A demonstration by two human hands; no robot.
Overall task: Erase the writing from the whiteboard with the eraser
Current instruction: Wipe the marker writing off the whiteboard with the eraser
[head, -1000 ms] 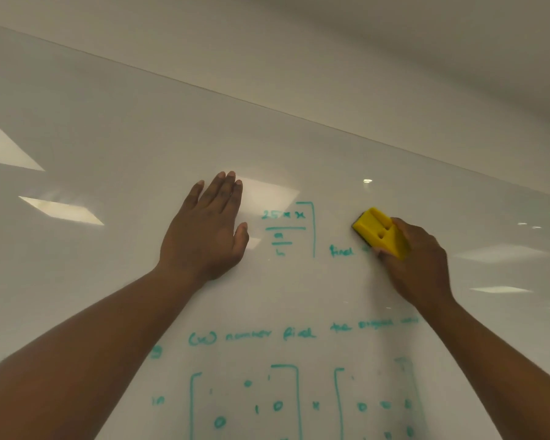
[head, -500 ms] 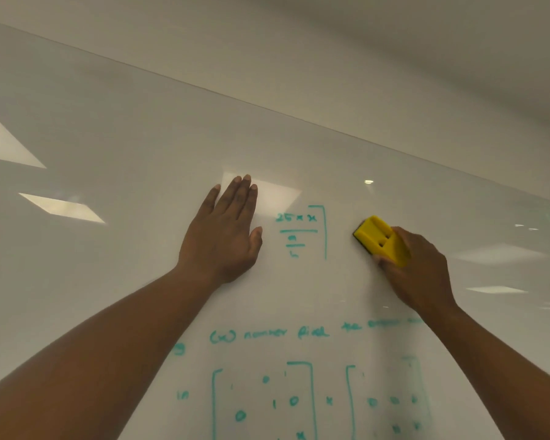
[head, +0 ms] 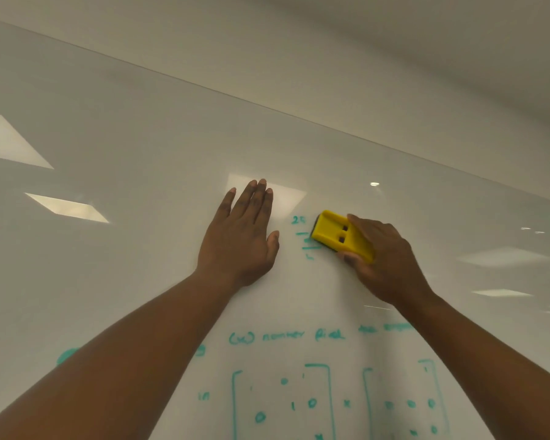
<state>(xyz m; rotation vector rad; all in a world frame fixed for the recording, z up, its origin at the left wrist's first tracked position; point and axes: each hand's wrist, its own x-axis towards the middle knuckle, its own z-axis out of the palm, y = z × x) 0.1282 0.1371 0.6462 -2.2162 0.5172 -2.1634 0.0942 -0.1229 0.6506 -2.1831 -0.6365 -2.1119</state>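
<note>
Two square slots mark the back of the yellow eraser (head: 342, 235), whose long axis slants from lower right to upper left, dark pad against the whiteboard (head: 140, 147). It covers part of the teal writing (head: 302, 236). The right hand (head: 385, 265) grips its lower end; the left hand (head: 240, 239) lies flat, fingers together, just beside.

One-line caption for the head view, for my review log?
Right hand wipes yellow eraser across teal writing; left hand flat on whiteboard.

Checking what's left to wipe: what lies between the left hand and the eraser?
In the head view, leftover teal writing, a "2" and fraction bars, lies between the left hand and the eraser.
</note>
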